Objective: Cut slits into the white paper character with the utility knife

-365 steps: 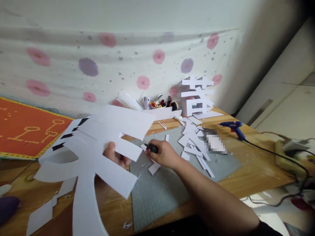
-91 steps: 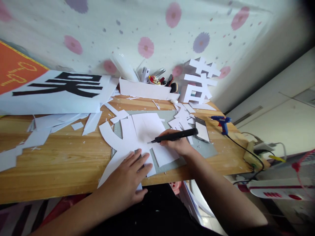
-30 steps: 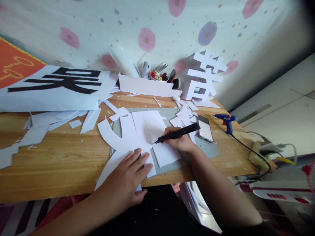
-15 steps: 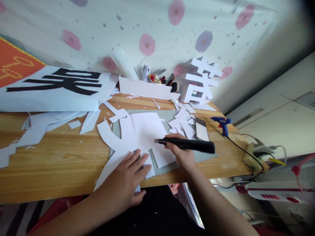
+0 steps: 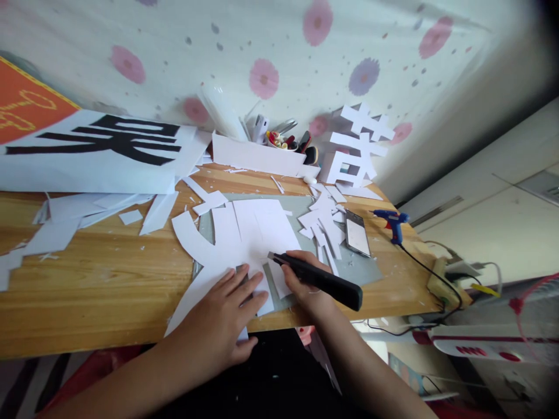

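Since the previous frame, the handle of the black cutter [image 5: 332,284] has swung toward the near edge of the surface [image 5: 131,279]. I have the cutter pinched in the right hand [image 5: 311,299], over the right part of the white cutout [image 5: 273,227], its blade at the cutout's middle; whether it touches, I cannot tell. My left hand [image 5: 229,311] rests palm down, fingers slightly spread, on the cutout's near part. Most of the cutout reaches beyond those fingertips. Right of the cutout lies the phone [image 5: 358,234].
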Demonstrator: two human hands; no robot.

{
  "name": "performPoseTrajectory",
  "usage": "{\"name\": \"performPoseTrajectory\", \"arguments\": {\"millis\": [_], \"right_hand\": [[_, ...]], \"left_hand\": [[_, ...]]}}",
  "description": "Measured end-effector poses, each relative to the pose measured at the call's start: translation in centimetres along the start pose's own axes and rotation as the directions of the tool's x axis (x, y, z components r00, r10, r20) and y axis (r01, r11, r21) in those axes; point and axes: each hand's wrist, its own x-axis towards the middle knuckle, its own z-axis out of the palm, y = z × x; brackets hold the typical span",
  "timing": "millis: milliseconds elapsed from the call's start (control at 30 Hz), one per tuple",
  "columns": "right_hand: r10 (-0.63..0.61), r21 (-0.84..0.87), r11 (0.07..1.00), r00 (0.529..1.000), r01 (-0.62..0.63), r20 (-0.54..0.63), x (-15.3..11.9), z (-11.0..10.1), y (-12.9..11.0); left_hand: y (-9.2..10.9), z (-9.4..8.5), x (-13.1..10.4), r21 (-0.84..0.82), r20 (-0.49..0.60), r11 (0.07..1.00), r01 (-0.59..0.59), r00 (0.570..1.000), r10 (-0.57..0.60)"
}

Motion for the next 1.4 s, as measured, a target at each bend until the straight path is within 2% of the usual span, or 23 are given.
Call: {"name": "performPoseTrajectory", "arguments": {"millis": [167,400,600,800,967,1167,1400], "right_hand": [[-0.074,-0.087,0.993,0.997,0.074,0.0,-0.1,-0.1,-0.7],[-0.252,-0.182,0.953,0.968,0.244,-0.022,-0.6,0.3,-0.5],[-0.332,-0.18,0.928,0.943,0.326,-0.003,-0.7,0.5,0.0],[-0.333,-0.199,0.926,0.943,0.321,-0.026,-0.7,0.2,-0.6],[-0.337,-0.248,0.923,0.928,0.293,-0.157,-0.8,0.4,-0.9],[-0.367,-0.202,0.916,0.927,0.346,-0.08,-0.6,1.1,-0.6],[-0.389,-0.189,0.908,0.92,0.373,-0.054,-0.6,1.3,-0.1]], "left_hand": [[0.1,-0.8,0.4,-0.006,0.066,1.0,-0.001,0.998,0.002],[-0.1,-0.9,0.2,-0.034,0.062,0.999,0.002,0.998,0.0],[0.0,-1.3,0.5,0.028,0.056,0.999,-0.036,0.998,0.035],[0.1,-1.2,0.6,0.04,0.003,0.997,-0.063,0.998,0.063],[0.1,-0.9,0.4,0.04,-0.025,0.998,-0.049,0.998,0.051],[0.0,-0.8,0.3,0.01,0.008,0.999,-0.031,0.999,0.031],[0.0,-0.7,0.3,-0.006,0.041,1.0,-0.014,0.999,0.015]]}}
